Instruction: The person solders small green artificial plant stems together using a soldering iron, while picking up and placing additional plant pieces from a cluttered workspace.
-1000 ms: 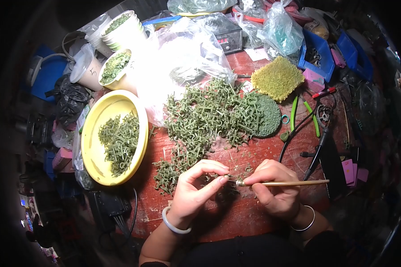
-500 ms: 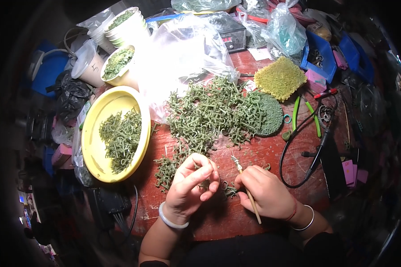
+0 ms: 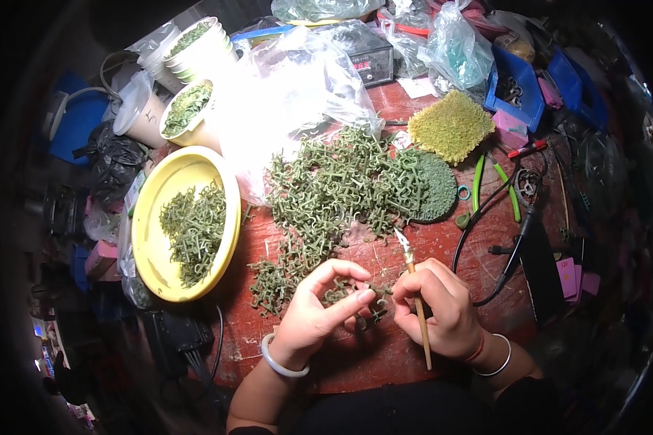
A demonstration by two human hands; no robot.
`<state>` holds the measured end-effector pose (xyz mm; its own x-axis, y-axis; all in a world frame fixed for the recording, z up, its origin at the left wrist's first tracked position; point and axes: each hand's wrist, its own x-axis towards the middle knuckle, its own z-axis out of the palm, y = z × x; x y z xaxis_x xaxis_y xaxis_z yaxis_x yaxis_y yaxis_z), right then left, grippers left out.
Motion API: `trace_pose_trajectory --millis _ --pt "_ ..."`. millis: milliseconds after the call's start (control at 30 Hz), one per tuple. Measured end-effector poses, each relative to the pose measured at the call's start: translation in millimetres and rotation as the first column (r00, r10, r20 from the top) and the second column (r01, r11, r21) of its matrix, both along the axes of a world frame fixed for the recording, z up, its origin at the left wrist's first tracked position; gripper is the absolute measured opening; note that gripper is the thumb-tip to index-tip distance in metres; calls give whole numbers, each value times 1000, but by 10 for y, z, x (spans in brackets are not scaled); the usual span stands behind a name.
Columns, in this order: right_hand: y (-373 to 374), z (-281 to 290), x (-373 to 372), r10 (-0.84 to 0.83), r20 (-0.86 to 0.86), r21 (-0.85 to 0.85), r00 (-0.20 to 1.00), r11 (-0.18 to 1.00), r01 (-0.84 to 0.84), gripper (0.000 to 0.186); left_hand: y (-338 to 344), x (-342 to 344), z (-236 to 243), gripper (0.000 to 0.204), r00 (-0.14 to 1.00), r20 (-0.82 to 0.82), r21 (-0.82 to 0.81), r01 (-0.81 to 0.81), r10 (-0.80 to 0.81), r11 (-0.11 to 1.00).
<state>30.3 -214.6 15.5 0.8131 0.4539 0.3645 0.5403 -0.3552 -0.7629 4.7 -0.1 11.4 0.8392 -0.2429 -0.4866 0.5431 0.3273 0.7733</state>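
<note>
My left hand [image 3: 319, 312] is curled with thumb and index at a small green curled piece [image 3: 341, 290], among loose bits below it. My right hand [image 3: 442, 308] holds a slim wooden-handled tool [image 3: 424, 341] upright between its fingers, silvery tip away from me; its fingertips pinch near the left hand's piece, too small to tell exactly what. Beyond both hands lies a big heap of green curled pieces [image 3: 334, 174], with a round bristly green pad [image 3: 435, 185] at its right. A yellow basin [image 3: 145, 239] with more such pieces stands at the left.
At the back are white tubs [image 3: 134, 109], a plastic bag [image 3: 305, 72], a metal box with display [image 3: 377, 65] and blue bins [image 3: 508, 101]. A yellow bristly pad [image 3: 450, 123], green-handled pliers [image 3: 479, 181], black cables [image 3: 468, 239] and pink blocks [image 3: 569, 283] lie at the right.
The tool went from horizontal between both hands to upright in my right hand. My left hand drew back and curled, then moved toward my right hand again.
</note>
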Motion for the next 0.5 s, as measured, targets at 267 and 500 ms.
trace_pose_trajectory --millis 267,500 --pt "16 -28 15 -3 17 100 1000 995 1 30 -36 -19 -11 21 987 160 54 20 -29 998" --pt "0 -10 1 14 -29 82 999 997 -12 29 -20 -25 -61 19 974 225 81 10 -28 997"
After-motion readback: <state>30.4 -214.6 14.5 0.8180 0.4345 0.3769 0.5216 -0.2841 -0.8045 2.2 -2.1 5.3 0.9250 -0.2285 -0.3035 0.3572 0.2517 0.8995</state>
